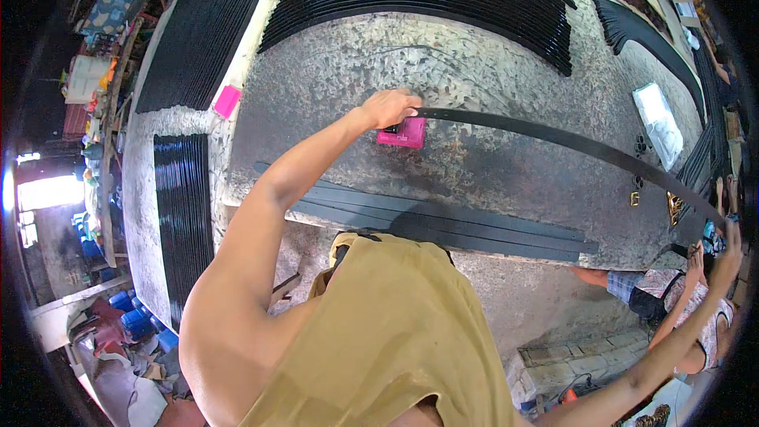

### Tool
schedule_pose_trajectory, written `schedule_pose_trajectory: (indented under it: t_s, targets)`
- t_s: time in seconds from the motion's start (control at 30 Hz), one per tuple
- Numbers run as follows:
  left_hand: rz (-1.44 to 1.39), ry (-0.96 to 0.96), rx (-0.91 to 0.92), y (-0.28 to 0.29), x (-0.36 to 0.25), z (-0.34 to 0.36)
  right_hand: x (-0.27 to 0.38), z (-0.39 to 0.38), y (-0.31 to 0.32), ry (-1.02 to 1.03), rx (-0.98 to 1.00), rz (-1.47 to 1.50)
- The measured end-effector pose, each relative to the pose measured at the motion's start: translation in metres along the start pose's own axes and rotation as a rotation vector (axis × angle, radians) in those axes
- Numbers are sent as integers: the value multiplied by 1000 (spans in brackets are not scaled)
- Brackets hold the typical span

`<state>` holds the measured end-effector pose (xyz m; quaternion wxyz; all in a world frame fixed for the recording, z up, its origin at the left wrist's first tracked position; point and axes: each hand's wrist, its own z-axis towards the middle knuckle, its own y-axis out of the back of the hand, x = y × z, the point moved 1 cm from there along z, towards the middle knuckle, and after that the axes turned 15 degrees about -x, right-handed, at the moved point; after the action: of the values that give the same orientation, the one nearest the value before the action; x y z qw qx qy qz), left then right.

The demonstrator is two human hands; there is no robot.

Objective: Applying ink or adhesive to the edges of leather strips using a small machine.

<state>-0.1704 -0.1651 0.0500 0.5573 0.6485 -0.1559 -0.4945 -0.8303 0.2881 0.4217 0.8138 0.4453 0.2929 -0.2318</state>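
The left hand (pixel 391 108) pinches the long, flat black strap (pixel 553 134) at the pink rectangular block (pixel 410 134); at far right, the right hand (pixel 729 249) has indistinguishable fingers.

Long black strap (pixel 553 136) seen as smooth and leather-like, broad grey tabletop (pixel 332 126) roughened and mottled, crinkled clear plastic bag (pixel 658 128) marked by glare, small gold-coloured buckle (pixel 635 199) finished like shiny metal

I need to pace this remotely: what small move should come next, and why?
Perhaps slide the left hand slightly rightward along the black strap: its grip is at the strap's visible left end, by the pink pad, and the strap's length runs toward the right hand.
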Motion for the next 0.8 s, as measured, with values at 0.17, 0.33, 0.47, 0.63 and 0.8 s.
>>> schedule_pose_trajectory:
  t_s: [0.17, 0.33, 0.47, 0.63, 0.8]
  targets:
    - [212, 115, 60, 13, 40, -57, 114, -50, -127, -329, 334, 193]
    - [322, 200, 65, 38, 85, -116, 252, -27, -160, -454, 339, 347]
    - [418, 326, 65, 66, 121, -166, 332, 1, -179, -478, 289, 417]
    - [490, 440, 36, 109, 173, -248, 421, 72, -162, -426, 211, 559]
    - [542, 566, -14, 155, 232, -329, 507, 121, -146, -413, 180, 729]
